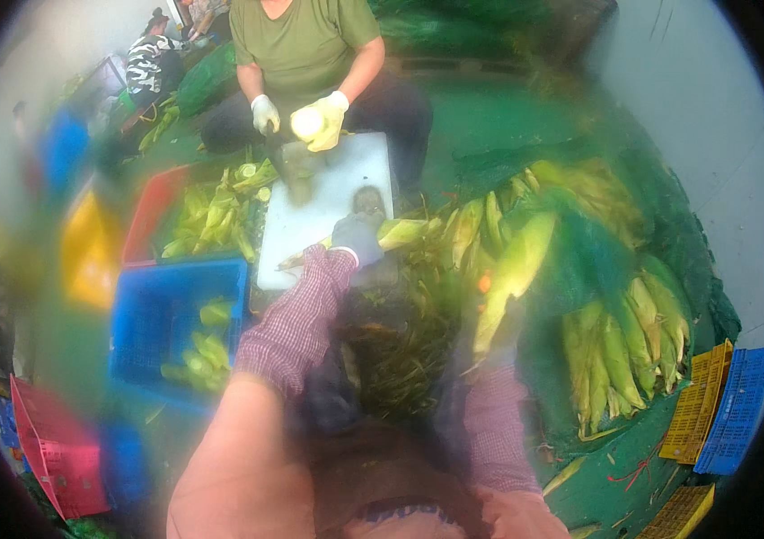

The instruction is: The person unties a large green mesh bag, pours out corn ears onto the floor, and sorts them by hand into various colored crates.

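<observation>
My left hand [357,237], in a grey glove, grips an ear of corn in its husk [403,233] across the white cutting board [301,222]. The ear's ends stick out on both sides of the glove. To the right, my right hand [504,331] is blurred and partly covered by a large green ear of corn in its husk [520,269]. This ear appears held in that hand, though its fingers are hidden. Checked sleeve covers [304,316] reach up both forearms. A dark patch [368,199] shows on the board just beyond my left hand.
Opposite sits a co-worker [304,47], gloved, holding a cut corn ear [308,123] and a blurred blade [294,168]. Left are a blue crate [179,269] and a red crate [153,209] with corn. Husked-in ears [614,350] and green netting [584,249] lie right.
</observation>
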Motion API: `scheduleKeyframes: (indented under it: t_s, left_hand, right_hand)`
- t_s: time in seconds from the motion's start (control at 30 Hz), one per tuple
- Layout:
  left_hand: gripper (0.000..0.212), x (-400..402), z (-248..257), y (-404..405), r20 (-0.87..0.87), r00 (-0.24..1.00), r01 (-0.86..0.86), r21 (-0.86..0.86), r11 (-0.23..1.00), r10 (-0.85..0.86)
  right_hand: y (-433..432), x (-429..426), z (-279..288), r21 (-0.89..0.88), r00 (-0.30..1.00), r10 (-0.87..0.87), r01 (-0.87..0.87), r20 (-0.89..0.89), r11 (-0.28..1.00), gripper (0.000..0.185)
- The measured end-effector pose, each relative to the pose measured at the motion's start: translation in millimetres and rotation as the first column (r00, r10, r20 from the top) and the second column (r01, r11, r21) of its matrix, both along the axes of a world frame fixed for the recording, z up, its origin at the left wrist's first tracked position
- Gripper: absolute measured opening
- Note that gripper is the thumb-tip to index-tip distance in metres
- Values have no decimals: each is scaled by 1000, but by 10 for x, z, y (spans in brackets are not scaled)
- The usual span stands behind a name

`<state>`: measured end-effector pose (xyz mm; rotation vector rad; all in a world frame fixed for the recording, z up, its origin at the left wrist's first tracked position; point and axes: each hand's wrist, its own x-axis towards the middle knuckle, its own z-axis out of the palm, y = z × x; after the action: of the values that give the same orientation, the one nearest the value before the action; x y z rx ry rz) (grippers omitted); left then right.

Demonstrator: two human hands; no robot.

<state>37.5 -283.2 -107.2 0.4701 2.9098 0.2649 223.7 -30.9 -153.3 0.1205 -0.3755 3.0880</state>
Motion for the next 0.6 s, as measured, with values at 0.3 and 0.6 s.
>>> scheduleKeyframes:
  t_s: [0.3, 0.6]
  left_hand:
    - [56, -50, 109, -146, -173, 981, -100, -77, 992, 85]
    - [81, 41, 148, -61, -64, 998, 39, 563, 825, -4]
  right_hand:
    - [-277, 22, 113, 348, 954, 4, -113, 298, 931, 66]
    - [-440, -60, 255, 512, 938, 198, -323, 284, 796, 69]
